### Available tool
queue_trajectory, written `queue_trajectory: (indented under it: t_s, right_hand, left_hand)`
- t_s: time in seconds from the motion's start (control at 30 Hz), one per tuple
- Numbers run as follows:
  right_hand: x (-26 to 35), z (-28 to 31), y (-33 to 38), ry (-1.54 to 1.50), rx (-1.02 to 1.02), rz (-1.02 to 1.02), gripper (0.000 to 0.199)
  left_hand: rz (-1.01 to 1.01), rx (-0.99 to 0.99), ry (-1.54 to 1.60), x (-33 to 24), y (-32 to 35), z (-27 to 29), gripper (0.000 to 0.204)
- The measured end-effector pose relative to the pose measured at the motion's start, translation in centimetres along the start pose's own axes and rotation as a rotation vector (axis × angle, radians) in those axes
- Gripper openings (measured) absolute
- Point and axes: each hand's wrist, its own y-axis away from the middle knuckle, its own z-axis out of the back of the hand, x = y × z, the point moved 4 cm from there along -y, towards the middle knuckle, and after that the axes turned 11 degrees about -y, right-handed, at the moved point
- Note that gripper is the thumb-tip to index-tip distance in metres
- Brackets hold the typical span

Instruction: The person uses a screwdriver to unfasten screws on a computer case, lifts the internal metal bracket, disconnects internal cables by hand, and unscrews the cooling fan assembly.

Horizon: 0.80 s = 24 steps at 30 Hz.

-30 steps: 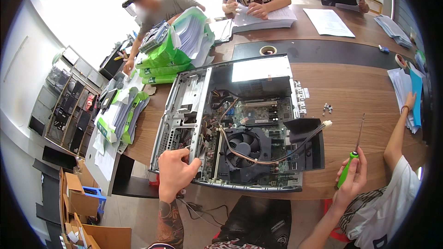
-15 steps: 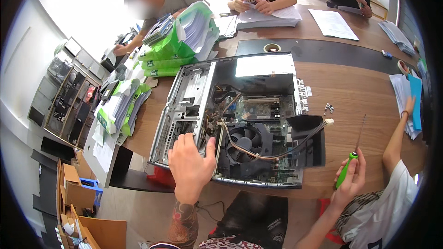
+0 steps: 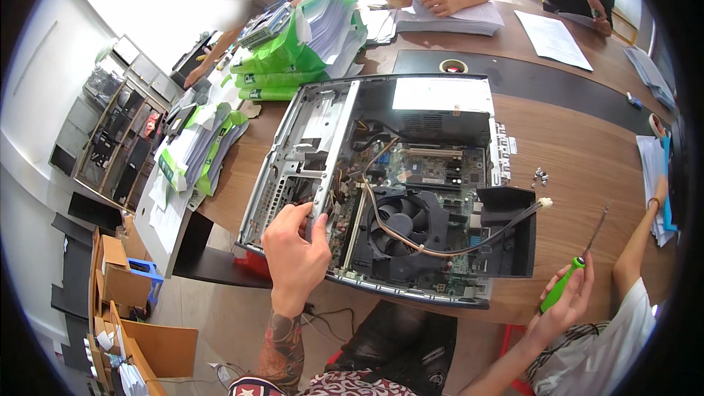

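An opened desktop computer case (image 3: 400,301) lies on its side on the wooden table in front of me. My left hand (image 3: 297,249) is at its near left part, with thumb and fingers closed on the metal drive-cage rail (image 3: 331,154); the fingertips are partly hidden. Inside the case are a black cooling fan (image 3: 400,224), a green circuit board (image 3: 433,170) and a loose cable with a white plug (image 3: 544,203). Right of the case, my right hand (image 3: 565,301) holds a green-handled screwdriver (image 3: 563,284), its thin shaft pointing up and away.
Several small screws (image 3: 541,176) lie right of the case. Behind it stand a green bag of papers (image 3: 282,66) and a tape roll (image 3: 453,67). More paper bundles (image 3: 192,150) are at the left. A co-worker's arm (image 3: 636,242) reaches in at the right; other people sit across the table.
My left hand has gone from spread fingers over the drive cage to a closed grip on its rail. The right hand still holds the screwdriver. The whole view has shifted slightly.
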Motion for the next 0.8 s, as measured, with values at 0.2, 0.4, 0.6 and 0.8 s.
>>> queue_trajectory:
  t_s: [0.2, 0.4, 0.6, 0.8]
  right_hand:
    - [0.0, 0.0, -0.5, 0.002, 0.013, -0.050, 0.038]
    - [-0.9, -1.4, -1.4, 0.451, 0.187, -0.086, 0.030]
    - [1.9, -5.1, -0.9, 1.031, 0.493, 0.457, 0.026]
    - [9.1, -7.3, -1.1, 0.868, 0.579, 0.522, 0.026]
  left_hand:
    - [-0.059, 0.001, -0.097, -0.5, -0.2, 0.2, 0.020]
    - [-0.134, -0.047, 0.091, 2.6, -1.5, 3.9, 0.019]
    - [-0.002, 0.058, 0.322, 13.5, -8.4, 5.3, 0.028]
    - [-0.035, 0.495, 0.744, 14.5, -11.1, -0.4, 0.044]
